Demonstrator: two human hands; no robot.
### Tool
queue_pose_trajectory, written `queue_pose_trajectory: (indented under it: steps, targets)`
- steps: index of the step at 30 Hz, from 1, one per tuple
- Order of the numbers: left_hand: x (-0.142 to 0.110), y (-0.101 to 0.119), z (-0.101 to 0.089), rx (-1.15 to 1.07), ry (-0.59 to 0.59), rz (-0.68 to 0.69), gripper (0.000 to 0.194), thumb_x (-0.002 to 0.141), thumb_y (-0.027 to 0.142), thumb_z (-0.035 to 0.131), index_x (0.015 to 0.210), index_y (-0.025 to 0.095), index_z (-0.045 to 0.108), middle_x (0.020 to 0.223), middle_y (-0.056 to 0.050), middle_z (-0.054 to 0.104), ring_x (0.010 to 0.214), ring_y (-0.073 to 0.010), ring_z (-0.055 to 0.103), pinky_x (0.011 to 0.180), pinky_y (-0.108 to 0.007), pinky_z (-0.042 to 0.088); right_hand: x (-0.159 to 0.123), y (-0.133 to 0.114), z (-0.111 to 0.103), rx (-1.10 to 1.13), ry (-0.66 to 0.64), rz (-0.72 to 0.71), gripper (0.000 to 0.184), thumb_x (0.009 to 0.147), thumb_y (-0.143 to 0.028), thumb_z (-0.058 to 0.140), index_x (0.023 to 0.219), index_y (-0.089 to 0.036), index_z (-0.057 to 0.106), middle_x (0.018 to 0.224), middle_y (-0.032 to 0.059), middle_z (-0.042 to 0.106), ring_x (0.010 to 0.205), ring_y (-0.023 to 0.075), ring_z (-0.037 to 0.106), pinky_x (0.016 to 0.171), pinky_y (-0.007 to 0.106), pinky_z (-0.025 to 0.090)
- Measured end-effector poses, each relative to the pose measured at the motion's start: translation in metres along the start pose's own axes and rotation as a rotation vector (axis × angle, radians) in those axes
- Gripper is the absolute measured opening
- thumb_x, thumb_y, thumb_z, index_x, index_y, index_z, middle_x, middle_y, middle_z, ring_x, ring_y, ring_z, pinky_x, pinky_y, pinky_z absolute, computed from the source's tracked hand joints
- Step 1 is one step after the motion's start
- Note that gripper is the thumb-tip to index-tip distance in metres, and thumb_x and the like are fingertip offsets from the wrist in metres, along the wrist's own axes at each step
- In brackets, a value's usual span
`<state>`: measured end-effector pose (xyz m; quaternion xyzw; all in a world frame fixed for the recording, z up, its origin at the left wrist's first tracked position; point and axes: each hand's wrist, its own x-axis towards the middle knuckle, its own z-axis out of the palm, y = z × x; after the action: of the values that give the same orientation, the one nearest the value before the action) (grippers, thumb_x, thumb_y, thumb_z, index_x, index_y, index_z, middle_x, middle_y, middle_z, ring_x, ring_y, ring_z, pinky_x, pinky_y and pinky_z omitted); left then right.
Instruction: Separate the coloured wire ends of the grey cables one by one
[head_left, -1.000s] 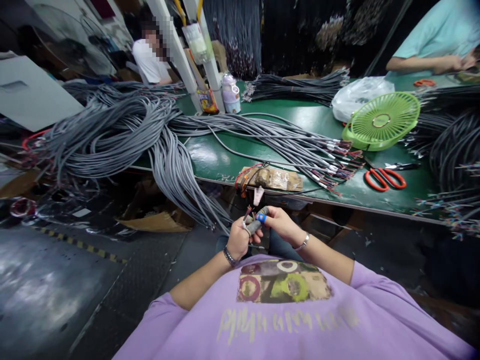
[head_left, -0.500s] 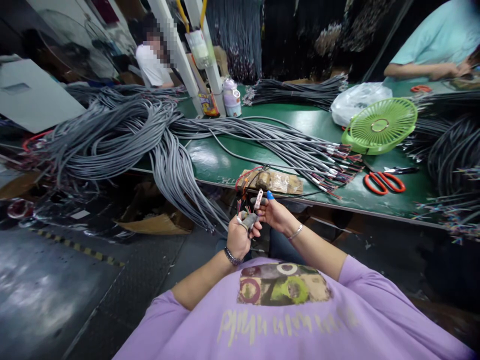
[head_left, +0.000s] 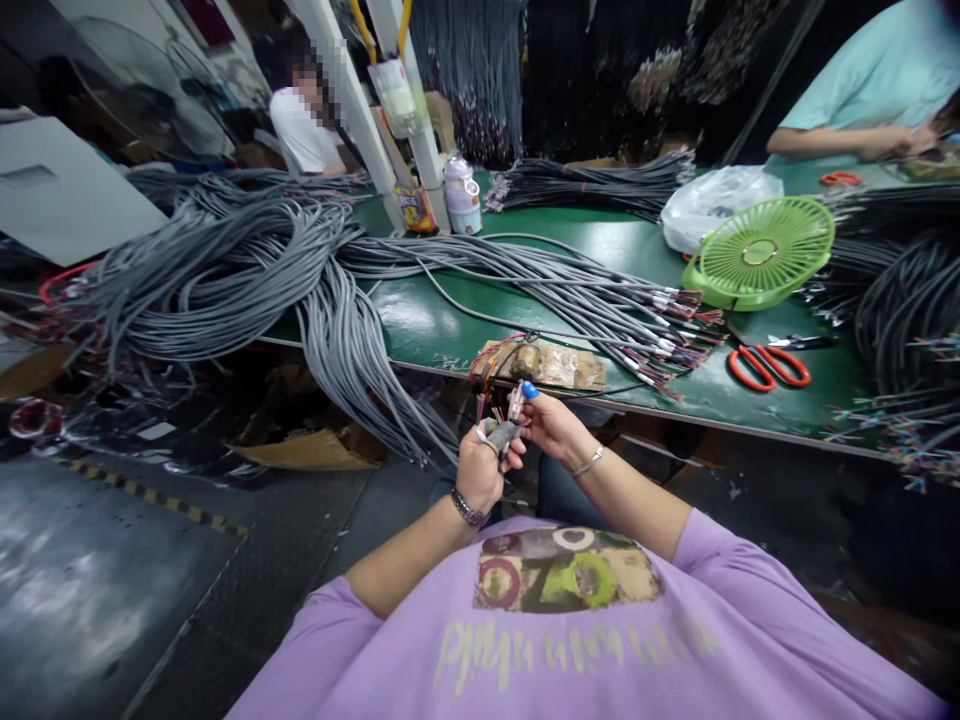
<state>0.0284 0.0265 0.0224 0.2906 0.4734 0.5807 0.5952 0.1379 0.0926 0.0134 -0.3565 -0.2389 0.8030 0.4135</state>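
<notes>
Just off the table edge, my left hand (head_left: 480, 468) is closed, with a grey-covered thumb. Thin coloured wires (head_left: 481, 408) stick up from its grip; whatever else is in it stays hidden. Close against it on the right, my right hand (head_left: 553, 428) pinches a small pale pink strip (head_left: 516, 402) with dark spots, its kind unclear. A blue cover sits on the right thumb. Behind both hands, a taped cardboard piece (head_left: 574, 367) lies at the table edge, with a brown lump and dark and red wires on its left part.
Grey cables (head_left: 217, 285) are heaped on the left and hang over the edge. More cable ends (head_left: 660, 330) lie behind the cardboard. Orange-handled scissors (head_left: 772, 367), a green fan (head_left: 765, 250) and a plastic bag (head_left: 712, 200) stand rightward. Two people sit across the table (head_left: 442, 310).
My right thumb has moved down and left onto the pale strip, covering more of it. The hands have drawn slightly closer together; the table items look the same.
</notes>
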Motion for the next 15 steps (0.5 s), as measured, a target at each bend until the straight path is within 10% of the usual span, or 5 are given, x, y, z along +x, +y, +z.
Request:
queue_pose_trajectory:
  steps: [15]
  targets:
    - [-0.006, -0.004, -0.005, 0.015, 0.0, -0.013, 0.027, 0.067, 0.038, 0.067, 0.067, 0.016, 0.051, 0.05, 0.001, 0.06, 0.034, -0.0072, 0.049, 0.034, -0.018, 0.022, -0.005, 0.006, -0.007, 0.101, -0.04, 0.101, 0.042, 0.085, -0.055, 0.049, 0.079, -0.015, 0.061, 0.067, 0.0022, 0.061, 0.056, 0.0096, 0.054, 0.054, 0.022, 0.046]
